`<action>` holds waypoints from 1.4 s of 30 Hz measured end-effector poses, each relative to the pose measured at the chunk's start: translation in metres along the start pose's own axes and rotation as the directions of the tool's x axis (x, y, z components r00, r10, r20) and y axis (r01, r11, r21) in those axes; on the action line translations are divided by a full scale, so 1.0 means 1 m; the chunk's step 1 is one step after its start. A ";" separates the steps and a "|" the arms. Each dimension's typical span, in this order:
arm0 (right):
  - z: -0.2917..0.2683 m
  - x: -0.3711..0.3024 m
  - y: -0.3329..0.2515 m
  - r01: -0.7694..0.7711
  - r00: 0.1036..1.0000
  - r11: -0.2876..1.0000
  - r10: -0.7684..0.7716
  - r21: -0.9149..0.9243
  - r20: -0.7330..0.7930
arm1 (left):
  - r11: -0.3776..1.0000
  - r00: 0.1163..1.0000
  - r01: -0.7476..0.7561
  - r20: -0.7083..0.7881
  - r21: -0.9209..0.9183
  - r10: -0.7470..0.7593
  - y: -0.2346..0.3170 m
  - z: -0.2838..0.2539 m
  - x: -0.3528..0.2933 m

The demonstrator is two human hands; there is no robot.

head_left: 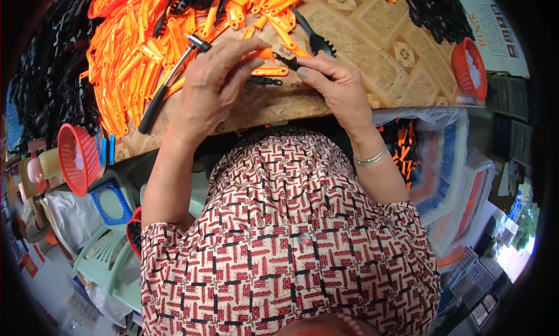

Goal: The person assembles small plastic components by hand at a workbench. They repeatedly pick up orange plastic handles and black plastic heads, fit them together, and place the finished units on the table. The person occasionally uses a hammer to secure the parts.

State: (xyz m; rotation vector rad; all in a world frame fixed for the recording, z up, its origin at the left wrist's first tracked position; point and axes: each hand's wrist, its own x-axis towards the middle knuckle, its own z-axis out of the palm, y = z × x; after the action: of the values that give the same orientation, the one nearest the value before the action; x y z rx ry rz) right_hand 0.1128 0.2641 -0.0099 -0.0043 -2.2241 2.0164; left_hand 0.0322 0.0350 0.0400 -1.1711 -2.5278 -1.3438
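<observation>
Over the table's near edge, my left hand (212, 82) is closed around an orange plastic handle (265, 54), fingers and thumb pointing right. My right hand (343, 91) pinches a black plastic piece (286, 61) between thumb and fingers. The narrow end of the black piece meets, or nearly meets, the orange handle's end; whether they are joined I cannot tell. Just below lies another orange handle (271, 71) beside a black shaft end. A hammer (154, 109) with a black grip rests left of my left hand. Beyond my hands lies a black toothed pasta spoon (320, 43).
A large heap of orange handles (122, 62) covers the table's left part. Black parts (49, 68) pile up at far left, with more (437, 10) at far right. Red baskets stand at the left edge (78, 161) and right edge (469, 71). A pale green chair (110, 257) is lower left.
</observation>
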 end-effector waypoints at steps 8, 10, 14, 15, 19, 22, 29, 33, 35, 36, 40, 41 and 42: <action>0.007 -0.004 -0.003 -0.047 0.999 0.999 0.047 -0.012 0.006 | 0.955 0.984 -0.157 0.125 0.251 0.129 0.009 -0.006 -0.006; 0.007 -0.003 -0.002 -0.034 0.999 0.997 0.035 -0.071 0.012 | 0.952 0.983 -0.174 0.107 0.251 0.152 0.002 -0.002 -0.007; 0.009 -0.004 -0.001 0.059 0.998 0.976 -0.057 -0.211 0.017 | 0.953 0.974 -0.210 0.127 0.217 0.186 0.005 0.002 -0.005; 0.010 -0.004 0.000 0.041 0.999 0.975 -0.037 -0.220 0.022 | 0.952 0.972 -0.219 0.133 0.215 0.194 0.004 0.003 -0.005; 0.007 -0.005 -0.006 -0.105 0.989 0.952 0.131 -0.289 0.072 | 0.950 0.969 -0.230 0.138 0.209 0.204 0.000 0.006 -0.006; 0.010 -0.005 -0.002 0.018 0.998 0.954 -0.001 -0.298 0.058 | 0.949 0.971 -0.225 0.135 0.219 0.199 0.000 0.007 -0.007; 0.006 -0.004 0.001 0.210 0.975 0.912 -0.172 -0.353 0.138 | 0.961 0.967 -0.214 0.175 0.173 0.184 0.003 0.012 -0.010; 0.005 -0.005 0.001 0.361 0.932 0.851 -0.333 -0.381 0.140 | 0.992 0.982 -0.080 0.177 0.098 0.061 -0.001 0.022 -0.012; 0.005 -0.007 0.000 0.413 0.910 0.813 -0.382 -0.411 0.160 | 0.999 0.981 0.029 0.191 0.027 -0.033 -0.001 0.025 -0.015; 0.004 -0.005 0.001 0.433 0.901 0.789 -0.397 -0.435 0.177 | 0.999 0.982 0.023 0.188 0.033 -0.029 -0.001 0.024 -0.015; 0.010 -0.006 0.002 0.494 0.850 0.683 -0.509 -0.539 0.135 | 0.996 0.986 0.089 0.141 0.033 -0.093 0.001 0.013 -0.016; 0.005 -0.003 0.001 0.493 0.816 0.583 -0.567 -0.645 0.112 | 0.992 0.984 0.127 0.122 0.024 -0.129 0.001 0.010 -0.015; -0.006 0.001 0.001 0.471 0.780 0.481 -0.619 -0.740 0.095 | 0.989 0.989 0.141 0.029 0.043 -0.142 -0.002 0.006 -0.017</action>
State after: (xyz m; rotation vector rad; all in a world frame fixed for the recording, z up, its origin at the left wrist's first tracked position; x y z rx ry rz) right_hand 0.1125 0.2700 -0.0104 0.3755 -2.3225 0.6681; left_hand 0.0441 0.0284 0.0288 -1.0315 -2.6933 -1.3053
